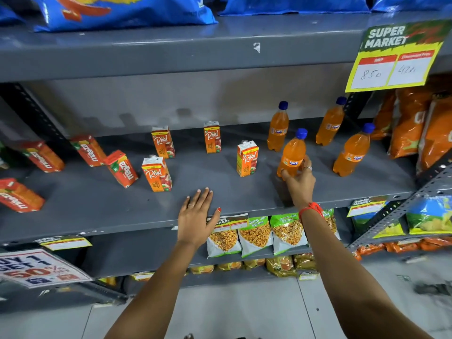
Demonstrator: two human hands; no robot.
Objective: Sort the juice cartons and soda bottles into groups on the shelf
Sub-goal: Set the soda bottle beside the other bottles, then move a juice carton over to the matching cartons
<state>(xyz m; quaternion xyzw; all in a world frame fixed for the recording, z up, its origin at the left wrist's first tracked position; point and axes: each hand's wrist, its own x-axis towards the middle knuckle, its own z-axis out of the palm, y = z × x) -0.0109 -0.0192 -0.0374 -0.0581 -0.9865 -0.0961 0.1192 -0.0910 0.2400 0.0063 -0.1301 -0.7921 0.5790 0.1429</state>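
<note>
On the grey middle shelf (97, 211) stand several orange Real juice cartons, one near the front (156, 174) and one (247, 159) beside the bottles. Several red Maaza cartons (122, 168) stand at the left. Several orange Fanta bottles with blue caps stand at the right, such as one at the back (278, 127) and one at the far right (352, 151). My right hand (299, 178) grips the lower part of one Fanta bottle (293, 152), which tilts slightly. My left hand (197, 214) rests flat on the shelf's front, fingers spread, holding nothing.
Orange snack bags (413, 123) crowd the shelf's right end under a yellow price sign (391, 62). Blue bags (117, 11) lie on the shelf above. Snack packets (255, 234) hang below the front edge. A metal upright (396, 211) stands at the right.
</note>
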